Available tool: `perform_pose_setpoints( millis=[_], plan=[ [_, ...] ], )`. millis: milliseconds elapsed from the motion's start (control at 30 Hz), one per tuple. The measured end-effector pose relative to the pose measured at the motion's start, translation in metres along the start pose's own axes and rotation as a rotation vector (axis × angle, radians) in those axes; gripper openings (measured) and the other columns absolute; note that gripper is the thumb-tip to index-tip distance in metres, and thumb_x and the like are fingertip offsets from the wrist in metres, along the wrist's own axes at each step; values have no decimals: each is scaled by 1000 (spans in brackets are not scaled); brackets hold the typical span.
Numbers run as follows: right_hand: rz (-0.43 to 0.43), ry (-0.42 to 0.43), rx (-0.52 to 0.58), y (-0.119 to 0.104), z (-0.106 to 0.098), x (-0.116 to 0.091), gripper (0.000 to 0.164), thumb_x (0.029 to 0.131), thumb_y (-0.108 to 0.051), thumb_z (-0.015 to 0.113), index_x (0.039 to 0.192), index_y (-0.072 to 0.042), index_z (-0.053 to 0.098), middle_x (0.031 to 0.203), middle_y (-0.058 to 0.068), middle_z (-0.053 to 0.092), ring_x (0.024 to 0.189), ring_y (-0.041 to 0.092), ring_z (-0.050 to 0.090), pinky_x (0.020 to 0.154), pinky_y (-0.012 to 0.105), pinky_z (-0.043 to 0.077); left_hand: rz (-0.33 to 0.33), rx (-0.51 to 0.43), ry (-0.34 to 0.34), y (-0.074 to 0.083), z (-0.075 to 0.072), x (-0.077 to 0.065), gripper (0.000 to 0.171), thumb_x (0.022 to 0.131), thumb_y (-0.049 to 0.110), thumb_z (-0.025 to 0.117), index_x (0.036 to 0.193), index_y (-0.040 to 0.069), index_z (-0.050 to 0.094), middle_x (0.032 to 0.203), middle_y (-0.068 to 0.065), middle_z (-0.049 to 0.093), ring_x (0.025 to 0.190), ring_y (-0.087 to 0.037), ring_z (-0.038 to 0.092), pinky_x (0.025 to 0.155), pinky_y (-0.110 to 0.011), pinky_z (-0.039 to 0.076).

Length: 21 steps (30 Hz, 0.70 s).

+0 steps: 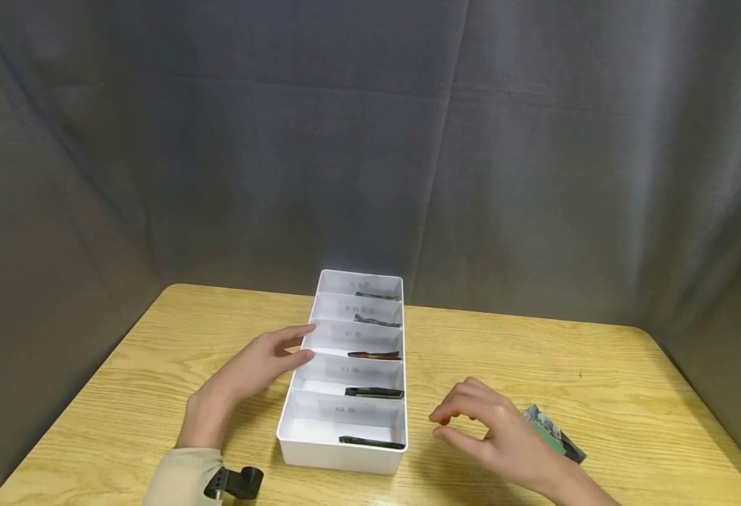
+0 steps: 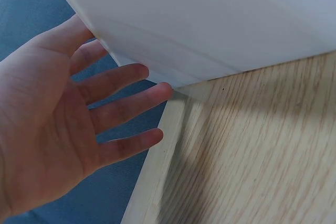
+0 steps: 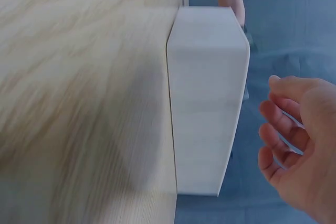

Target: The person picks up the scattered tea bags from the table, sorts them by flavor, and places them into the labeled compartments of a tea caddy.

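Observation:
A long white divided box stands on the table, its several compartments labelled in Chinese characters for teas. Each compartment has a thin packet at its right side: a green-edged one in front, then a black one, a red-and-black one and two dark greyish ones farther back. My left hand rests at the box's left wall, fingers extended and touching near the rim. Right of the box, my right hand hovers with loosely bent fingers and nothing between them; the right wrist view shows it apart from the box.
Beyond my right hand, a few overlapping packets, one green and others dark or patterned, lie on the wooden table, partly hidden by that hand. Grey curtains hang behind and at both sides. A black device sits on my left wrist.

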State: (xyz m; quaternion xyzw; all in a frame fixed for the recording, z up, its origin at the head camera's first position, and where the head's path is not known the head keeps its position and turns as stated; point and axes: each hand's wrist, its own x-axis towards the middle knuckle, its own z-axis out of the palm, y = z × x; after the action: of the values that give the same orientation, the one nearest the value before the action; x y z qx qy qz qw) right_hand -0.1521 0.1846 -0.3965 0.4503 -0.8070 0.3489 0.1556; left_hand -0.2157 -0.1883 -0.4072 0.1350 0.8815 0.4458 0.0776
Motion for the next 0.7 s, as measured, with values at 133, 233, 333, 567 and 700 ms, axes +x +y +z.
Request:
perform_pose_setpoints(
  millis=[133, 233, 333, 567, 700],
  plan=[
    [109, 13, -35, 6, -13, -10, 30, 85, -10, 78, 100, -33, 68, 94, -18, 67, 87, 1, 59, 71, 13, 48, 6, 10, 0, 0, -1, 0, 61, 96, 50, 60, 150, 26, 45, 155, -4, 44, 136, -33, 50, 112, -51, 42],
    [170, 18, -65, 10, -22, -17, 33, 84, -10, 79, 102, -36, 67, 92, -20, 66, 86, 0, 58, 68, 15, 47, 1, 13, 1, 0, -1, 0, 61, 96, 50, 60, 150, 26, 46, 155, -5, 44, 136, -34, 50, 112, -51, 42],
    [188, 27, -99, 16, -29, -24, 31, 86, -11, 77, 103, -34, 67, 92, -17, 67, 83, 2, 57, 64, 18, 47, -5, 10, 3, -1, -1, -1, 61, 96, 50, 60, 150, 25, 46, 155, -6, 44, 136, -34, 50, 112, -51, 42],
    [336, -18, -188, 42, -48, -43, 21, 91, -17, 73, 105, -31, 68, 90, -17, 65, 78, -1, 52, 57, 19, 45, -4, 8, 3, -1, -1, 0, 61, 96, 49, 61, 149, 24, 46, 155, -6, 44, 135, -34, 51, 112, -51, 42],
    [411, -41, -200, 58, -60, -55, 16, 92, -17, 71, 106, -23, 71, 90, -17, 65, 76, -3, 51, 56, 19, 43, 0, 11, -3, 0, -1, 1, 61, 96, 50, 60, 150, 26, 46, 156, -3, 43, 136, -33, 50, 113, -50, 42]
  ],
)
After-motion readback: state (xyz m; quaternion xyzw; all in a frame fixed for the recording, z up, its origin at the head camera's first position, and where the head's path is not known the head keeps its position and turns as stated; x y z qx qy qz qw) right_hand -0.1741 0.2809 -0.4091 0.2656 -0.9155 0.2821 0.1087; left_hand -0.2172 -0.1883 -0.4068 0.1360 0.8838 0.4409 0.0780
